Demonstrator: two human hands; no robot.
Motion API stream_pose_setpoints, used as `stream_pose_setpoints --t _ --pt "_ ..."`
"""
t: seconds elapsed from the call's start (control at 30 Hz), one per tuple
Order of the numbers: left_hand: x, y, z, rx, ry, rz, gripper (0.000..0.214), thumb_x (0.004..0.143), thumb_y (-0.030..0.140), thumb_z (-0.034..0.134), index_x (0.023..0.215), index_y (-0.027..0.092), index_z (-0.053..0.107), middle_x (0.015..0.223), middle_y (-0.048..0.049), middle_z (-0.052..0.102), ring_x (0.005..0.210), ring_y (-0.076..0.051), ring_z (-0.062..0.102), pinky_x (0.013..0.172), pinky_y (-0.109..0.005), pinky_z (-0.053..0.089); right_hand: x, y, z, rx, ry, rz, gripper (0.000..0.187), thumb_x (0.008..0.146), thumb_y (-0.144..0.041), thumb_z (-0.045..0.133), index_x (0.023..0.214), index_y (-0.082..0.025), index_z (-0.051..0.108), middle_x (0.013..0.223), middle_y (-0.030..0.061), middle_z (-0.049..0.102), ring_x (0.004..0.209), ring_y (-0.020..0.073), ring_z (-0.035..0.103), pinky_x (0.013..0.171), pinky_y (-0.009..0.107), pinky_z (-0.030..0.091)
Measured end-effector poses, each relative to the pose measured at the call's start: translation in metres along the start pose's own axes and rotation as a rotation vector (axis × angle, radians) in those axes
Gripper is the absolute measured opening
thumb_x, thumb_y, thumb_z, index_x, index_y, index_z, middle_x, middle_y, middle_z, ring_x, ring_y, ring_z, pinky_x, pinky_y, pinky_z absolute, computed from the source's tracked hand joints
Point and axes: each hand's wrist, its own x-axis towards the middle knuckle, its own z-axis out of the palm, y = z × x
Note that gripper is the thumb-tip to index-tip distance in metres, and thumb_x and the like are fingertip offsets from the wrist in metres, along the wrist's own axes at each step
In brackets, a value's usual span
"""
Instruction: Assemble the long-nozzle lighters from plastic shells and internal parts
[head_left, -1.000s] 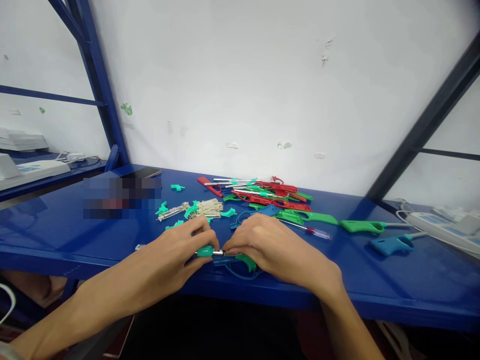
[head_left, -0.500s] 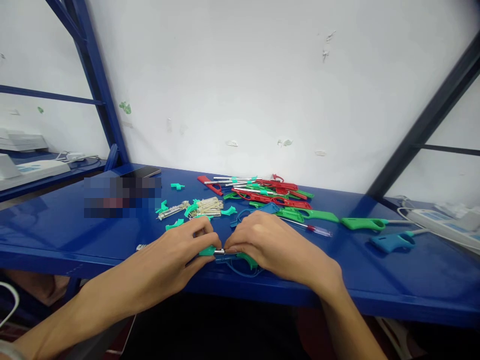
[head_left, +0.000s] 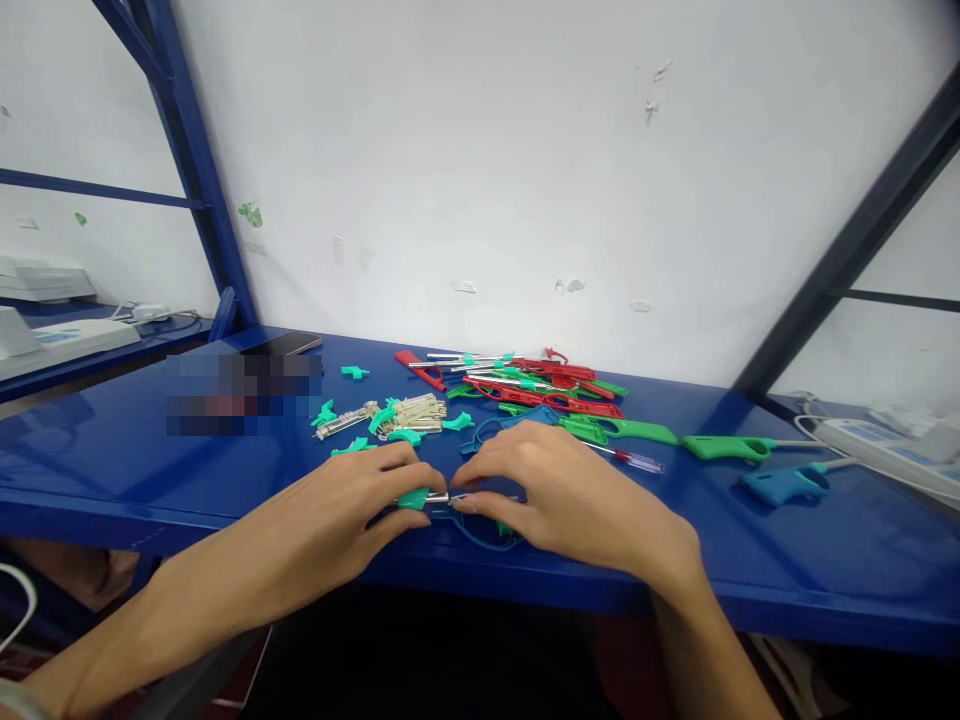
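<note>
My left hand (head_left: 371,490) pinches a teal plastic piece (head_left: 412,499) with a short metal tube (head_left: 437,497) sticking out of it to the right. At the tube's end, the thumb and forefinger of my right hand (head_left: 517,480) are bent close together; whatever small thing lies between them is too small to make out. Beneath my right hand, at the table's front edge, lies a blue plastic lighter shell (head_left: 480,540), partly hidden, with a bit of green by it. Just beyond my left hand are teal triggers (head_left: 406,437) and a heap of pale lighter inner parts (head_left: 420,412).
Red lighter shells (head_left: 555,400), green shells (head_left: 637,430) and metal tubes (head_left: 472,360) are piled at the back. A screwdriver (head_left: 637,461) lies right of my right hand. Farther right rest a green lighter (head_left: 726,448) and a blue lighter (head_left: 784,484). A phone (head_left: 289,345) is back left.
My right thumb and forefinger have spread slightly apart at the tube's end, and more of the tube's tip shows. My left hand keeps its pinch, shifted very slightly.
</note>
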Motion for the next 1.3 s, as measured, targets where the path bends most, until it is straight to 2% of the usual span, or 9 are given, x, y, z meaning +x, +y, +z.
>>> stream_pose_setpoints --t 0.27,0.4,0.6,0.9,1.13,1.3 --pt "-0.003 -0.001 0.001 0.046 -0.025 -0.021 0.026 0.112 0.042 0.050 0.133 0.037 0.065 0.125 0.0010 0.070 0.112 -0.019 0.068 0.099 -0.030 0.048 -0.013 0.005 -0.005 0.029 -0.043 0.065 0.041 0.096 -0.056 0.073 0.123 -0.026 0.078 0.118 0.0032 0.081 0.110 0.0284 0.073 0.088 0.035 0.049" --pt "-0.001 0.000 0.001 0.015 -0.033 -0.014 0.025 0.113 0.040 0.049 0.132 0.037 0.065 0.128 0.0008 0.065 0.112 -0.018 0.066 0.096 -0.028 0.047 -0.015 0.008 -0.005 0.055 -0.103 0.079 0.048 0.090 -0.059 0.078 0.127 -0.027 0.077 0.125 0.0029 0.079 0.113 0.0297 0.072 0.086 0.035 0.049" --pt "0.000 0.000 0.001 -0.036 -0.015 0.014 0.023 0.112 0.031 0.049 0.125 0.038 0.068 0.120 0.0021 0.064 0.104 -0.015 0.065 0.090 -0.026 0.045 -0.014 0.009 -0.005 0.074 -0.167 0.097 0.049 0.089 -0.054 0.081 0.131 -0.030 0.073 0.123 0.0010 0.078 0.111 0.0275 0.070 0.086 0.034 0.047" --pt "0.000 0.004 0.002 -0.018 -0.048 0.028 0.025 0.114 0.038 0.045 0.125 0.033 0.067 0.121 0.0002 0.066 0.103 -0.016 0.066 0.090 -0.027 0.045 -0.012 0.009 -0.004 0.086 -0.194 0.085 0.042 0.090 -0.052 0.081 0.124 -0.029 0.076 0.114 -0.0001 0.077 0.105 0.0249 0.069 0.083 0.033 0.045" --pt "0.001 0.003 0.004 -0.009 -0.008 0.054 0.025 0.112 0.025 0.048 0.122 0.037 0.068 0.116 0.0026 0.064 0.099 -0.014 0.064 0.086 -0.026 0.044 -0.011 0.009 -0.004 0.091 -0.203 0.082 0.043 0.090 -0.051 0.082 0.126 -0.028 0.077 0.115 0.0003 0.077 0.106 0.0245 0.068 0.084 0.033 0.044" --pt "0.002 0.001 0.009 -0.006 0.006 0.091 0.028 0.111 0.019 0.048 0.123 0.034 0.069 0.116 0.0003 0.064 0.097 -0.015 0.064 0.084 -0.026 0.045 -0.011 0.010 -0.003 0.091 -0.215 0.093 0.046 0.090 -0.053 0.080 0.129 -0.028 0.077 0.114 0.0004 0.076 0.106 0.0241 0.067 0.085 0.033 0.044"
